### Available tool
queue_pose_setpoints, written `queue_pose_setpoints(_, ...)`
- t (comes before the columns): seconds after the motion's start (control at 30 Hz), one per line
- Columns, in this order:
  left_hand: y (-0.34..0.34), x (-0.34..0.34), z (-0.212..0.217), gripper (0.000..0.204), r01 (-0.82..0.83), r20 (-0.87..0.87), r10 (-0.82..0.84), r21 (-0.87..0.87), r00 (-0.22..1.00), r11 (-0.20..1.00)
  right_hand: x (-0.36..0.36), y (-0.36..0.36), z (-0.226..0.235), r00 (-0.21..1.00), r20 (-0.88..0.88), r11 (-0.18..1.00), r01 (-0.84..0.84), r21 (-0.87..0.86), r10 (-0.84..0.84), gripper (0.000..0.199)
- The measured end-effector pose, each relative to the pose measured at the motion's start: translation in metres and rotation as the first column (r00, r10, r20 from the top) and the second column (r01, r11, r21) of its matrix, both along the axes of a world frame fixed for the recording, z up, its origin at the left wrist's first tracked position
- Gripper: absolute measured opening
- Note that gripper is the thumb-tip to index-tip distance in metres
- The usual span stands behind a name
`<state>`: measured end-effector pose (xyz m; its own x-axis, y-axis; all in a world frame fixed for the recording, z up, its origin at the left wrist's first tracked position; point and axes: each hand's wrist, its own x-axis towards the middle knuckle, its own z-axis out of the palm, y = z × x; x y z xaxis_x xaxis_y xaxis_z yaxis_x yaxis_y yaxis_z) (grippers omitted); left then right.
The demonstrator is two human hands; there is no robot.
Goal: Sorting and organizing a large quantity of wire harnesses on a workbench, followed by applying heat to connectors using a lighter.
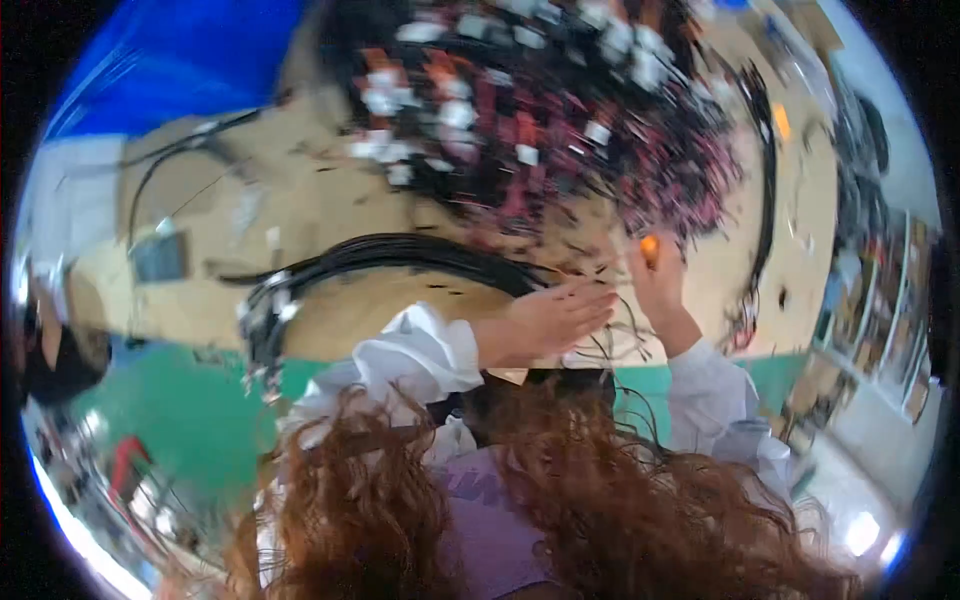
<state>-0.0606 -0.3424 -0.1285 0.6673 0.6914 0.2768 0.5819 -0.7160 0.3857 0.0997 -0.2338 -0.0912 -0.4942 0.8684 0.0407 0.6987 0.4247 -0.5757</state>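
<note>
Cable bundle (390,247) arching across a tan table (310,205), its right end by the left hand (555,320).
That hand's fingers run straight and close together; I cannot tell whether they grip. The right hand (664,285) has a small orange object (650,246) at its fingers, its hold blurred.

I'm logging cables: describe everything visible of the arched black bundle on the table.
The black bundle looks like many plastic-coated cables lying together, arching across the tan table. Pale, blurred connectors cluster at its left end, overhanging the near edge. Its right end lies by the left hand; blur hides whether they touch.
</note>
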Motion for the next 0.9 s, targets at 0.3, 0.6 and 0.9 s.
queue_pose_setpoints(0.3, 0.030, 0.036, -0.018, 0.043, 0.036, -0.125, -0.042, -0.049, 0.991, 0.998, 0.118, -0.009, -0.062, 0.984, -0.110, 0.988, -0.129, 0.087, 0.138, 0.030)
queue_pose_setpoints(0.6, 0.021, 0.053, -0.001, 0.046, 0.021, -0.291, -0.055, -0.119, 0.955, 0.993, 0.138, -0.012, -0.067, 0.676, -0.685, 0.959, 0.135, -0.248, -0.272, 0.013)
queue_pose_setpoints(0.9, 0.031, 0.093, -0.008, 0.033, -0.210, -0.148, 0.247, 0.228, 0.958, 0.951, 0.211, -0.107, -0.042, 0.301, -0.944, 0.862, 0.506, 0.035, -0.138, 0.011)
